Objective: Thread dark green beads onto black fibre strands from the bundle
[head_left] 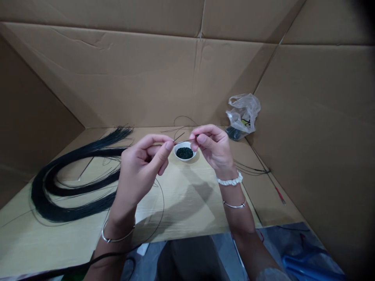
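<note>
Pinched between thumb and index finger of my left hand [143,160] is a thin dark strand [185,141]. It runs across to my right hand [216,150], whose thumb and index finger also close on it. A short stiff end of strand sticks up past the left fingertips, and a small dark bit shows at the right fingertips. Just below and behind the fingers stands a small white bowl [194,157] holding tiny dark green pieces that look like beads [184,152]. From near my left hand a loose strand curves down toward the table's front edge.
A thick curved bundle of dark strands [43,191] lies on the left of the table [181,210]. A clear plastic bag [244,111] sits at the back right. Loose wires with a red end [279,194] lie rightward. Cardboard walls [140,74] enclose the back and sides.
</note>
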The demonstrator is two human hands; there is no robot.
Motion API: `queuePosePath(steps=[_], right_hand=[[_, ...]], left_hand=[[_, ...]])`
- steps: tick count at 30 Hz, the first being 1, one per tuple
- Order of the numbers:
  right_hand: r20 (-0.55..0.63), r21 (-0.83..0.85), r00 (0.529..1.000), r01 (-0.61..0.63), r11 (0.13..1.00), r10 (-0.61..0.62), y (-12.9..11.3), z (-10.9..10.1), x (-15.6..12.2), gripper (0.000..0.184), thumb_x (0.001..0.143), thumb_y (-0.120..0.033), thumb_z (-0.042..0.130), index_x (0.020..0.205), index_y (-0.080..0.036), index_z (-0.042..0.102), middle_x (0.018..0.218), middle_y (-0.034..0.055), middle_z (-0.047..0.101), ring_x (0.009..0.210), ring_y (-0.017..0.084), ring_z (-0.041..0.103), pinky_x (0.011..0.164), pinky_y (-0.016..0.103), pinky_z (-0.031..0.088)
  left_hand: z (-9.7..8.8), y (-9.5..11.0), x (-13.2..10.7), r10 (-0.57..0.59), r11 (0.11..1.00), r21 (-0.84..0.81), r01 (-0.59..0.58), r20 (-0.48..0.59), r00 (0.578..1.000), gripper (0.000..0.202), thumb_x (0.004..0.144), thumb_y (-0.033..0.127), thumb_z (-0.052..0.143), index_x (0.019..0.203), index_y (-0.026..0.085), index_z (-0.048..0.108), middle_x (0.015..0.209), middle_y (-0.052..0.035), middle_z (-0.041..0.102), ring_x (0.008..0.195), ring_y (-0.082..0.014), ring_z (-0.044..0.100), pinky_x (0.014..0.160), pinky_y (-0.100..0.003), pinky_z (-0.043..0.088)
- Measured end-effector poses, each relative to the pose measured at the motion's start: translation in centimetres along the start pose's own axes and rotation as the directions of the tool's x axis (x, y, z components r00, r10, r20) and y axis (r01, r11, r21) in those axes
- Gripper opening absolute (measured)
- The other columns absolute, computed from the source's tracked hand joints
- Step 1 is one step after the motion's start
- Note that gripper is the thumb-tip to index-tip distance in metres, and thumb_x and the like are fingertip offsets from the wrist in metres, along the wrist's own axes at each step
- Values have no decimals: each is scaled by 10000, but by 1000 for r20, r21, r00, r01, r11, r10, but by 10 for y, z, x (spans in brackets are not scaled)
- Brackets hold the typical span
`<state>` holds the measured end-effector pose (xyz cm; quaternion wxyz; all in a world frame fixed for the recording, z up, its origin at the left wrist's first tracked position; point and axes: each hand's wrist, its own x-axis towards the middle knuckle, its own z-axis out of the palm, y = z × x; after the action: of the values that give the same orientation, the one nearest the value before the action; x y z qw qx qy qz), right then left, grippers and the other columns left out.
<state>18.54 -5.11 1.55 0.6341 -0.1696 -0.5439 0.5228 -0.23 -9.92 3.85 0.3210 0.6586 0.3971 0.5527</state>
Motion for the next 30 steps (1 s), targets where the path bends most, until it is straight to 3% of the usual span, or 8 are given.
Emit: queuePosePath(steps=[10,15,30], right_hand=[[12,-228,985,169,959,-171,-11,7,-12,111,845,-244,804,954,-265,803,830,-19,802,613,94,711,641,247,616],[-42,-354,983,152,923,-177,-16,12,-16,121,839,-281,808,954,-246,797,836,-6,805,636,114,724,674,278,640],[-55,-388,978,165,907,-202,-17,13,-17,108,846,-235,799,953,-240,791,850,-18,806,658,106,735,670,252,637]], left_hand=[[1,4,-6,96,972,221,-75,-85,992,102,967,292,652,965,194,684,501,69,501,442,-70,415,462,-194,346],[2,4,-8,98,971,228,-74,-97,990,108,964,306,658,971,202,686,514,65,524,455,-74,431,470,-197,356],[1,5,-8,67,973,225,-43,-99,993,163,960,358,660,968,198,687,519,67,507,448,-73,433,464,-201,357]])
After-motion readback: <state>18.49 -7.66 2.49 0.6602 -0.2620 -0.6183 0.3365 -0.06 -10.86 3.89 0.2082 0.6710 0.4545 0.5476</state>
